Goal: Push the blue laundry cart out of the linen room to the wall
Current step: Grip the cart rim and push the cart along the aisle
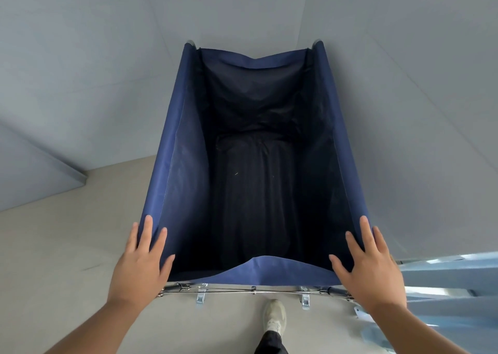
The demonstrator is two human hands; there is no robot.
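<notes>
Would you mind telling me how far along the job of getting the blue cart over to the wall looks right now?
Nearly done, it seems. The blue laundry cart looks empty and its far end stands close against the grey wall, though contact is hidden. In hand: the left hand and right hand lie flat, fingers spread, on the near corners. Left: perhaps a final nudge, then letting go.

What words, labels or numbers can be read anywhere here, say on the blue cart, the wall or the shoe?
None: no text shows on the blue laundry cart, the grey wall, the metal frame, the shoe or the floor.
</notes>
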